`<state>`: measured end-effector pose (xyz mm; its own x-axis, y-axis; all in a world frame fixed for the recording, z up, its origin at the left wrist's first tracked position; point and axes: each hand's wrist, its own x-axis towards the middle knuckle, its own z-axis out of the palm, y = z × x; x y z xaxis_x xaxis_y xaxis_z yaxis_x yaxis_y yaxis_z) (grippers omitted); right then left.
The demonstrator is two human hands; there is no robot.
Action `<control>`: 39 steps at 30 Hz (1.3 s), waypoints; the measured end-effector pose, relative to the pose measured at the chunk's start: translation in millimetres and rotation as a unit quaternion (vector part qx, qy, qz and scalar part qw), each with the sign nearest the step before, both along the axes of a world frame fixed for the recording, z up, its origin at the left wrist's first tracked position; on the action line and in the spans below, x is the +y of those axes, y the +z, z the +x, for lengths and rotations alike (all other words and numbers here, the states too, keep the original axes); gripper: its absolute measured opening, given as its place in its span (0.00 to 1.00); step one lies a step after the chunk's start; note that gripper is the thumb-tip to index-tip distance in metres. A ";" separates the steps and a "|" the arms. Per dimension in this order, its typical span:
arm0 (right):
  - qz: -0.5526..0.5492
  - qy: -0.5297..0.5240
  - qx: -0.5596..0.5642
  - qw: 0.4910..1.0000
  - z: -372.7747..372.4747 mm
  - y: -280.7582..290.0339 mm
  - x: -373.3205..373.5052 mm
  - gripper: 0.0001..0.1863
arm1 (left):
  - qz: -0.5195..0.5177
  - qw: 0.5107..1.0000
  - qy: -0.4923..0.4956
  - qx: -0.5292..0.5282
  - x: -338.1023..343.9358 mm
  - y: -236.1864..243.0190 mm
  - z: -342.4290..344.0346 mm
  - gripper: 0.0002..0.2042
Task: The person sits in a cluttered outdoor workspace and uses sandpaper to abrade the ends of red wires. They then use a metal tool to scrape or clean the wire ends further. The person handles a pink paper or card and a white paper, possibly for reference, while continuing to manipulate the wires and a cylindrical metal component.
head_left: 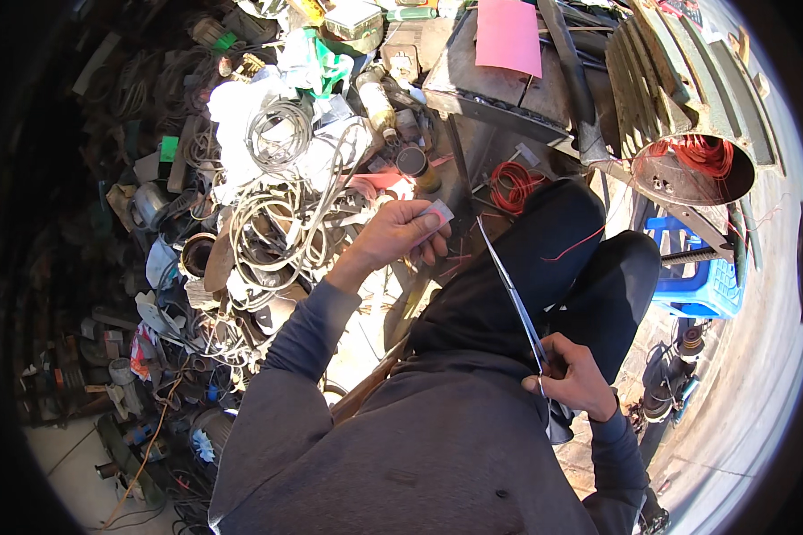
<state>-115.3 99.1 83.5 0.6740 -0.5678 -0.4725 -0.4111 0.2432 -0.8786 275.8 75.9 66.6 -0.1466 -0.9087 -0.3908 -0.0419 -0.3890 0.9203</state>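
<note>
My left hand [393,236] is closed, pinching a small flat piece [438,211], greyish with a pinkish patch, between thumb and fingers. What it is made of I cannot make out. Over my lap on the right, my right hand [575,379] grips the handles of long, slim scissors [514,299]. Their blades point up and away, the tips just right of the left hand and apart from the small piece. A coil of red wire [512,187] lies beyond my knees. At the right, a ribbed metal motor housing [633,80] has red wire windings [700,156] inside its round opening.
A pink sheet [509,40] lies on a metal-edged work surface [459,76]. A dark-lidded jar [415,168] and a bottle [376,102] stand near cable coils [281,227]. Scrap parts crowd the left. A blue plastic stool [714,285] stands under the housing.
</note>
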 end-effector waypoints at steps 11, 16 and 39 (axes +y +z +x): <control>0.028 0.020 -0.053 0.998 7.2 -24.2 1.9 0.25 | 0.039 0.996 -0.076 0.024 -2.1 14.3 -31.4 0.15; 0.032 0.008 -0.038 0.999 6.0 -26.0 3.5 0.24 | 0.076 0.993 -0.091 0.019 -4.9 20.8 -39.4 0.15; 0.006 -0.013 -0.032 0.999 7.6 -33.0 7.5 0.20 | 0.121 0.990 -0.072 -0.004 -7.7 20.4 -47.7 0.13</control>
<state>-107.6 106.6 50.5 0.6877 -0.5806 -0.4358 -0.3482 0.2630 -0.8998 228.0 68.2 87.0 -0.2632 -0.7580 -0.5968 -0.1191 -0.5883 0.7998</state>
